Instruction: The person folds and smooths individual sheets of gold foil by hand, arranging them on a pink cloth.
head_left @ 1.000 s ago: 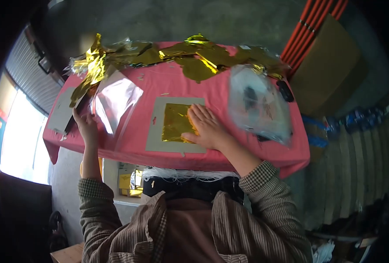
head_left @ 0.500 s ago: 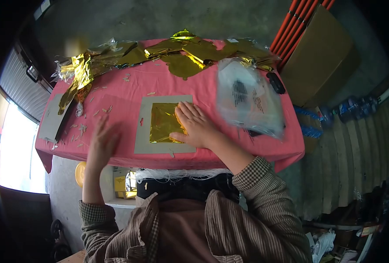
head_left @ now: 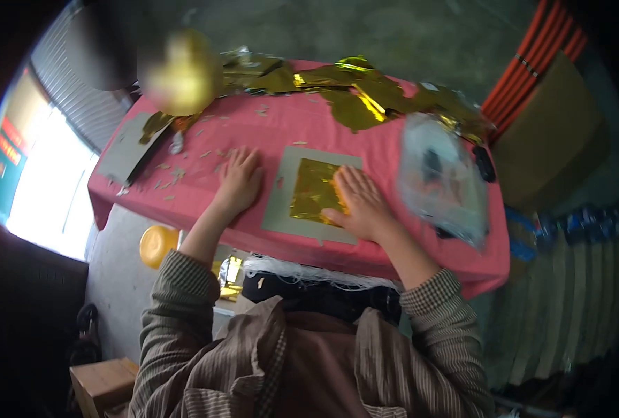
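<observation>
My right hand (head_left: 360, 203) lies flat across the right side of a folded square of gold foil (head_left: 311, 187), thumb apart from the fingers. Under the foil is a grey cardboard sheet (head_left: 276, 212), its border showing around the square. My left hand (head_left: 241, 182) rests on the pink cloth (head_left: 205, 188), just left of the cardboard, with fingers stretched out and nothing in them.
Gold foil pieces (head_left: 355, 87) run along the table's far edge. A clear plastic bag (head_left: 438, 181) lies at right, near a black object (head_left: 484, 164). Another grey board (head_left: 125, 153) and paper scraps (head_left: 177, 173) are at left. A blurred gold shape (head_left: 187, 73) hangs at upper left.
My left hand has come down on the cloth, closer to the cardboard. My right hand stays on the foil. The view has turned, and a large blurred gold shape now shows at upper left.
</observation>
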Tool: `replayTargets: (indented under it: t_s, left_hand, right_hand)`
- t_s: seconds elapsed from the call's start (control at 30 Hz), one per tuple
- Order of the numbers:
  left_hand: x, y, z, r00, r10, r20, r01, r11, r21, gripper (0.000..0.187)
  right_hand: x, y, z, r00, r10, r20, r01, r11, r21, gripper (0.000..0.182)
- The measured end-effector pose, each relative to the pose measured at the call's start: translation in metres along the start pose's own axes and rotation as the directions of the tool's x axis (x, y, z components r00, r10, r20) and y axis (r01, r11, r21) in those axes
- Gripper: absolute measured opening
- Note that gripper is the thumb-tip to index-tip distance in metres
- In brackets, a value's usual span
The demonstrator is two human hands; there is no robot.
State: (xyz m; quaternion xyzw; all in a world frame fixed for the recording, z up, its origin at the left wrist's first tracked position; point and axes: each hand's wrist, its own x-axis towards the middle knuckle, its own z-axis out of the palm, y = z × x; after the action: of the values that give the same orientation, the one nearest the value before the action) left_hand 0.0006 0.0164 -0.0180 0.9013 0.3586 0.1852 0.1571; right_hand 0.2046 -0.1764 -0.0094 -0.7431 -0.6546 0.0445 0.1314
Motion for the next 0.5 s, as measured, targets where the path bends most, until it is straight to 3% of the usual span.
replayTargets:
  t_s: [0.07,0.1,0.17,0.2,0.27,0.5]
  left_hand:
    - [0.007,-0.021,0.004,0.995,0.085,-0.046,-0.093,0.97,-0.225,0.042]
    - [0.003,-0.019,-0.003,0.996,0.069,-0.053,-0.079,0.973,-0.217,0.042]
    - [-0.002,-0.013,-0.015,0.961,0.234,0.144,-0.195,0.95,-0.243,0.044]
    - [-0.009,-0.007,-0.015,0.964,0.224,0.143,-0.186,0.953,-0.24,0.044]
    - [-0.027,0.007,-0.012,0.966,0.23,0.121,-0.243,0.963,0.114,0.047]
    - [-0.029,0.031,-0.01,0.957,0.171,0.234,-0.221,0.954,0.205,0.064]
  right_hand:
    - [0.0,0.0,0.0,1.0,-0.018,0.009,0.018,1.0,0.004,0.082]
    - [0.0,0.0,0.0,1.0,-0.001,0.014,0.001,1.0,-0.002,0.082]
    - [0.0,-0.001,-0.002,1.0,-0.01,0.021,0.01,1.0,-0.003,0.083]
    - [0.0,-0.001,-0.002,1.0,-0.004,0.026,0.004,1.0,-0.009,0.083]
    - [0.0,0.001,-0.001,1.0,-0.016,0.025,0.017,1.0,-0.009,0.083]
    - [0.0,0.001,0.001,0.999,-0.012,0.033,0.012,1.0,-0.013,0.084]
